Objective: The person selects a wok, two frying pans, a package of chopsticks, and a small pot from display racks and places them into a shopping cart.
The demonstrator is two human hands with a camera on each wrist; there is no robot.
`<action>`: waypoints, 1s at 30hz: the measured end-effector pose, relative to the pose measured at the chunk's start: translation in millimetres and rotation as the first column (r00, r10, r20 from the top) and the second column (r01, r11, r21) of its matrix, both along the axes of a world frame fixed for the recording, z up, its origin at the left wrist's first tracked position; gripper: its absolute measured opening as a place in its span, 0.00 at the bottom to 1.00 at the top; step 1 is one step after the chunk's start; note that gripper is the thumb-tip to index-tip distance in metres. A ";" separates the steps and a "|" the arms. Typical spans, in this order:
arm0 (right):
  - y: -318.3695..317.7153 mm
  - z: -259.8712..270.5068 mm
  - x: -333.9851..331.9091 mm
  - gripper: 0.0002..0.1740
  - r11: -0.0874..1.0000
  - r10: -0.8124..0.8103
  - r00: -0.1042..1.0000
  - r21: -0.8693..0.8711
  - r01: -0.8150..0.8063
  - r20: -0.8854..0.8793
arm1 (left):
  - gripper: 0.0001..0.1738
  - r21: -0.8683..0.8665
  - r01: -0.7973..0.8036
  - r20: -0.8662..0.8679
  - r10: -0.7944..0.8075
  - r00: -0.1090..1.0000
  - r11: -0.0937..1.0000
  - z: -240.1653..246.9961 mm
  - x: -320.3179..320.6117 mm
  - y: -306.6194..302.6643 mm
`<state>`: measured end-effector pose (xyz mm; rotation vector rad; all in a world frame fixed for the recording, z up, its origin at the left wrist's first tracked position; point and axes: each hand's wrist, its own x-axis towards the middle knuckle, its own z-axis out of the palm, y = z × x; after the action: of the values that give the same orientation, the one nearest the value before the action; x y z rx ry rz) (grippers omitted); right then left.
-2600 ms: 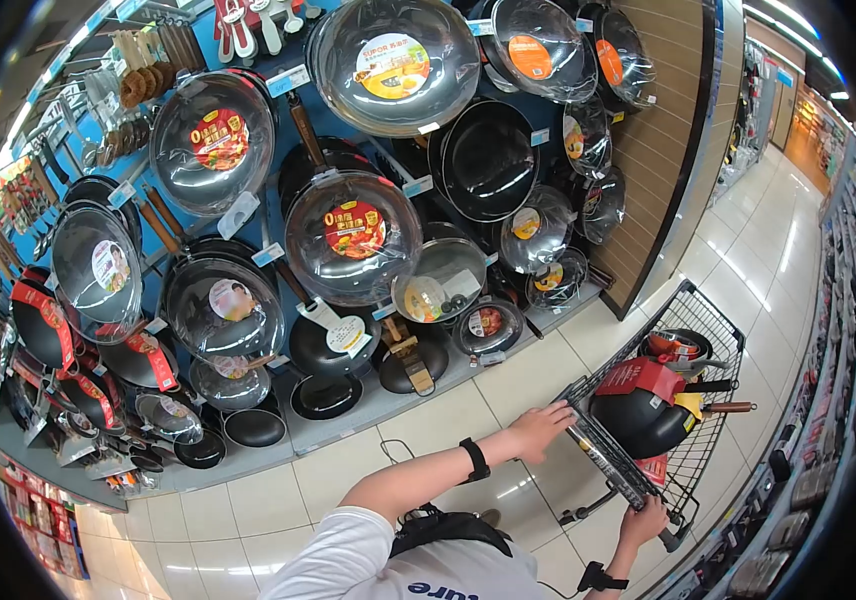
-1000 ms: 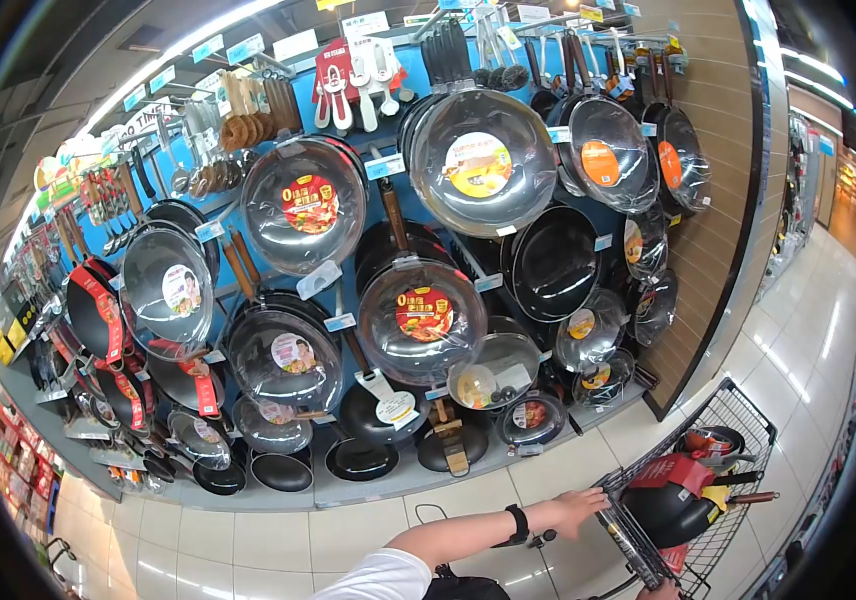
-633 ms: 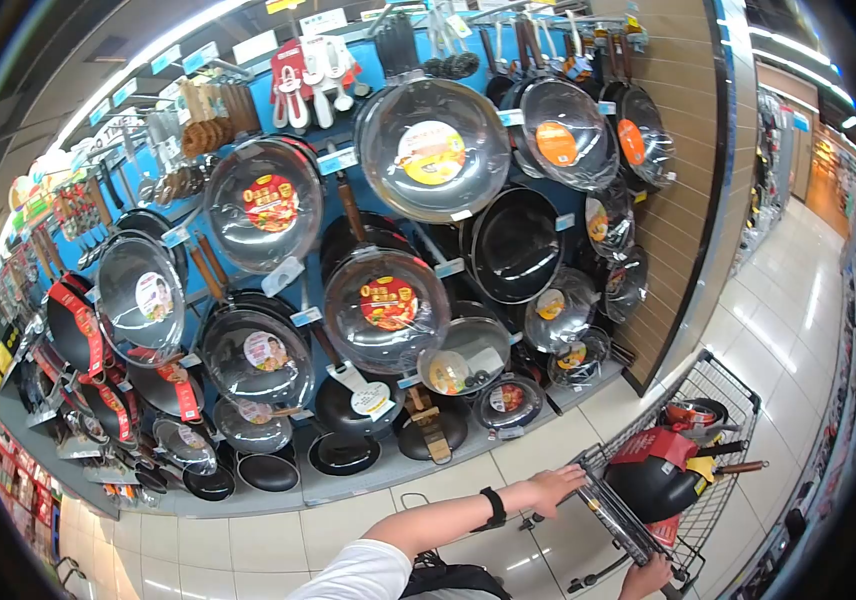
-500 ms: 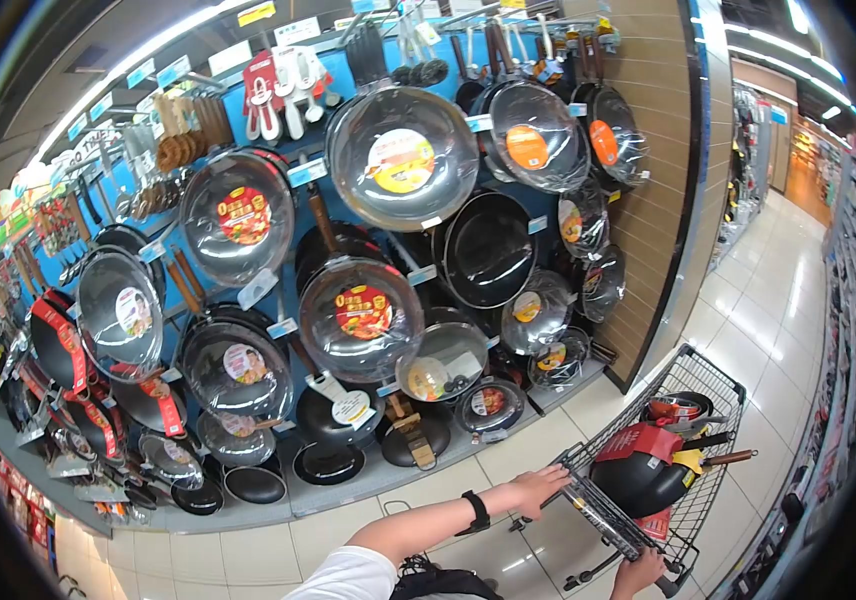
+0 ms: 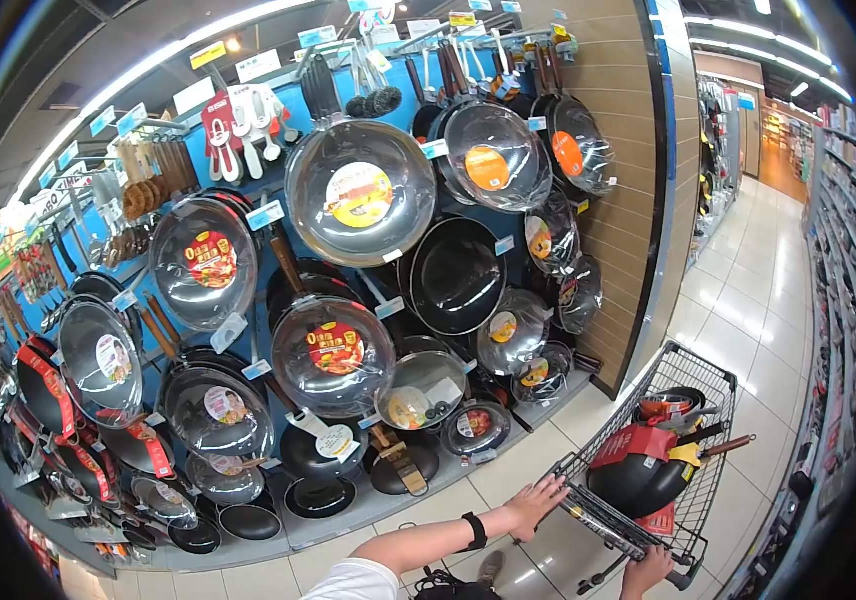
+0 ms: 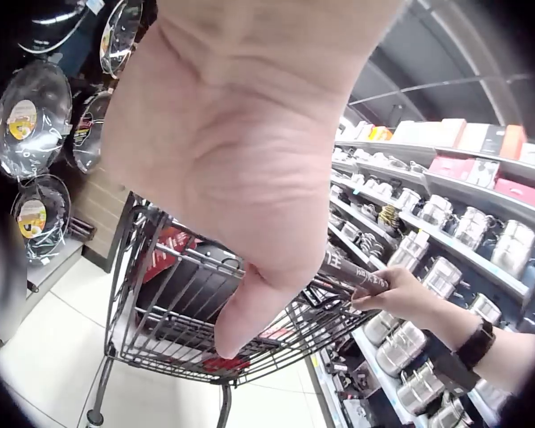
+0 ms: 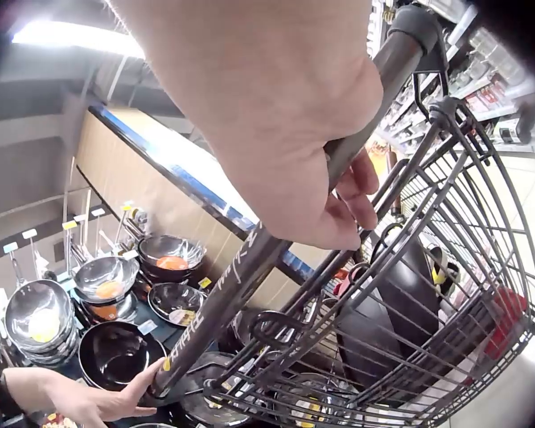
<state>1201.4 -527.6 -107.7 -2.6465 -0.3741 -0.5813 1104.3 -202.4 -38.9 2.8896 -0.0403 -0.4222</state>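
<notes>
In the head view a black wire shopping cart (image 5: 705,360) stands at lower right. My left hand (image 5: 536,505) lies at the near-left end of the cart handle (image 5: 603,522), its fingers straight and extended; the right wrist view also shows this left hand (image 7: 89,401) at the bar's end. With curled fingers my right hand (image 5: 650,570) grips the other end of the handle, and in its own wrist view the right hand (image 7: 276,134) wraps the bar. Inside the cart lie a black wok (image 5: 633,488) with a red cardboard sleeve (image 5: 638,443), and a smaller red-labelled pan (image 5: 670,403).
A blue-backed rack of hanging pans and lidded woks (image 5: 363,195) fills the left. A wood-panelled end wall (image 5: 603,210) borders it. A tiled aisle (image 5: 738,270) runs ahead, with shelves (image 5: 838,300) on the right; the left wrist view shows metal pots (image 6: 437,214) there.
Over the last second the view has turned right, so the pan rack has slid left and more of the aisle shows. Both hands have stayed at the cart handle.
</notes>
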 end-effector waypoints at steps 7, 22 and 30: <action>2.5 -14.0 35.9 0.07 0.999 -0.034 0.999 -0.003 0.034 0.028 | 0.76 -0.004 0.036 -0.126 -0.036 0.991 0.999 -1.3 42.4 9.5; 27.2 30.8 115.6 0.12 0.963 0.001 0.999 -0.270 0.008 0.033 | 0.84 -0.061 0.119 -0.342 -0.133 0.930 0.991 1.3 143.1 36.8; 15.4 44.1 171.1 0.26 0.903 0.119 0.901 -0.331 -0.273 -0.417 | 0.84 -0.172 0.073 -0.454 -0.145 0.879 0.982 -0.5 201.2 48.6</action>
<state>1372.5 -512.1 -63.6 -2.9483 -0.6851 0.1055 1305.4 -153.8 -39.5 2.5691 -0.1507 -1.0753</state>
